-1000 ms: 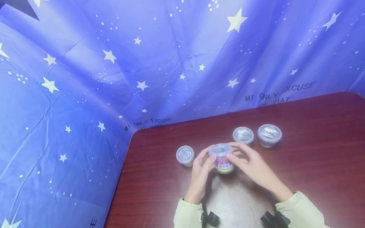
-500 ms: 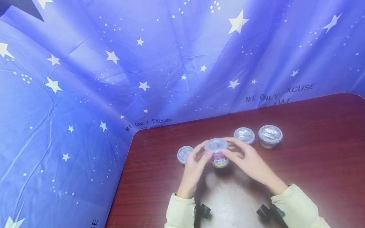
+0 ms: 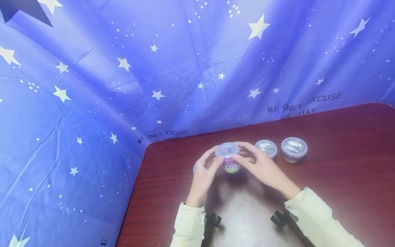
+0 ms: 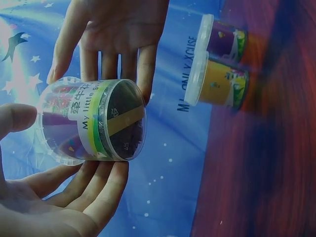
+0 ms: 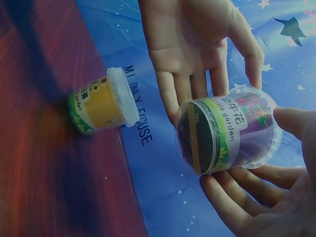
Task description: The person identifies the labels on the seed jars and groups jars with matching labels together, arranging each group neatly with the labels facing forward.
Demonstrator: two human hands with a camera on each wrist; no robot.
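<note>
Both hands hold a clear lidded plastic cup upright above the table. Its purple label reads "My little garden", and through the bottom in the left wrist view dark contents and a tan strip show. My left hand grips its left side, thumb on the near face. Against the right side lie the curled fingers and thumb of my right hand. Behind the left hand, a second lidded cup is almost hidden; in the right wrist view a yellow-labelled cup stands on the tabletop.
Two more lidded cups, one partly behind the right hand and another beside it, stand on the dark red wooden table. A blue star-printed cloth hangs along the table's far and left edges.
Both hands have carried the cup left and farther from the body. My left hand now covers most of the small cup at the left. The head view has shifted slightly.
</note>
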